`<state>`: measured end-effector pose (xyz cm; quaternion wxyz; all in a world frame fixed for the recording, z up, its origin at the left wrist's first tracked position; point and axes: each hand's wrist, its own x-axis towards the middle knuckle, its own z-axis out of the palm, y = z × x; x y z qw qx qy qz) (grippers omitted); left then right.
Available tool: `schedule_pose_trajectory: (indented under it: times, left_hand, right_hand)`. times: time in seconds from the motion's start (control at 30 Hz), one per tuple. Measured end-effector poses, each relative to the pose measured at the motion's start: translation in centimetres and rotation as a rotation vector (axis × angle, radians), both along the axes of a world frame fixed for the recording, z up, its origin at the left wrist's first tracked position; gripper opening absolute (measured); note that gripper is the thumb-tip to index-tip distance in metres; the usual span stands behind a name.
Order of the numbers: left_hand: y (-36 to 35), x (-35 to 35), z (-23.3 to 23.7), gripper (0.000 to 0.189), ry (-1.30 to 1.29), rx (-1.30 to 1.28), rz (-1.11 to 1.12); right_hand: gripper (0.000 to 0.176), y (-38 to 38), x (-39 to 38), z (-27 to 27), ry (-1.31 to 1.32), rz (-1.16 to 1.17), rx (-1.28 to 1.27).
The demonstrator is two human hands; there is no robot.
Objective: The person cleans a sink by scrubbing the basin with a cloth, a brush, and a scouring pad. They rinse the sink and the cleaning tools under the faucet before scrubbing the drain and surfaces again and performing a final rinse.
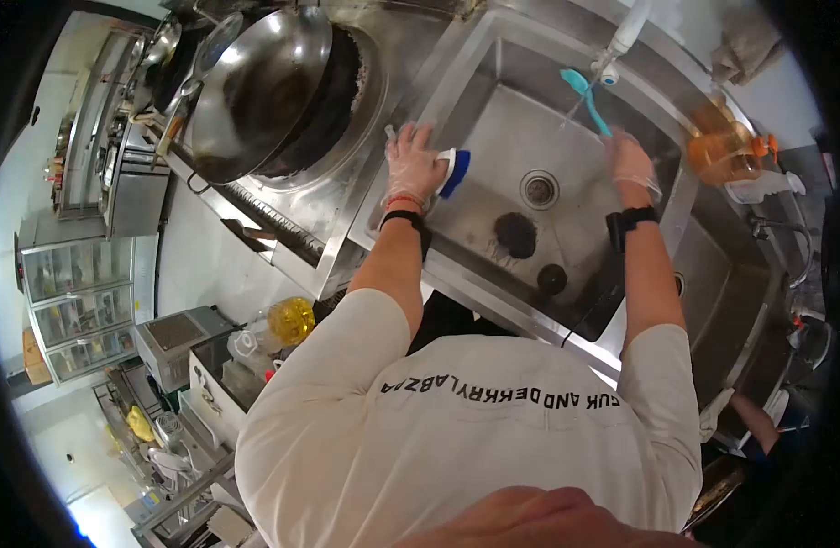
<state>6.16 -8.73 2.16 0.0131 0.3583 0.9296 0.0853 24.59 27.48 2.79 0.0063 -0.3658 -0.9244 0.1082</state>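
My left hand (413,166), in a clear plastic glove, is at the left rim of the steel sink (502,119), holding a brush with blue bristles (456,173) and a white back. Over the sink's right side, my right hand (632,163), also gloved, is closed on the handle of a turquoise brush (584,96). The head of that turquoise tool lies beside the faucet (621,41), where a thin stream of water runs. A dark scrubber (515,236) and a small round black piece (552,279) lie on the sink floor near the drain (540,189).
A large wok (260,91) sits on the stove at the left. Orange-capped bottles (723,151) stand right of the sink, beside a second basin (708,265). Another person's forearm (756,422) shows at the lower right. A yellow oil bottle (290,320) stands at lower left.
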Motion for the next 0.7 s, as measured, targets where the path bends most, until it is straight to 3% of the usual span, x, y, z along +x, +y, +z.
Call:
schedule_pose_trajectory:
  times: [0.13, 0.23, 0.33, 0.43, 0.6, 0.7]
  left_hand:
    - [0.1, -0.2, -0.3, 0.029, 0.041, 0.007, -0.013]
    - [0.0, -0.3, -0.2, 0.029, 0.031, 0.000, -0.013]
    - [0.0, -0.6, -0.3, 0.028, 0.035, 0.010, -0.016]
    - [0.0, -0.4, -0.2, 0.029, 0.038, 0.002, -0.018]
    - [0.0, -0.9, -0.2, 0.029, 0.049, -0.010, -0.029]
    - [-0.3, -0.8, 0.0, 0.028, 0.029, -0.013, -0.017]
  right_hand:
    - [0.037, -1.3, -2.6, 5.2, -0.054, 0.010, -0.093]
    - [0.039, 1.2, -2.6, 0.2, -0.256, -0.024, -0.056]
    - [0.042, 1.2, -2.6, -1.1, -0.253, -0.046, -0.101]
    - [0.044, -2.2, -3.4, 2.8, -0.087, -0.069, -0.214]
    - [0.047, -4.6, 1.4, 4.0, 0.326, 0.006, -0.361]
    - [0.051, -6.9, 6.2, 2.9, 0.407, -0.195, -0.473]
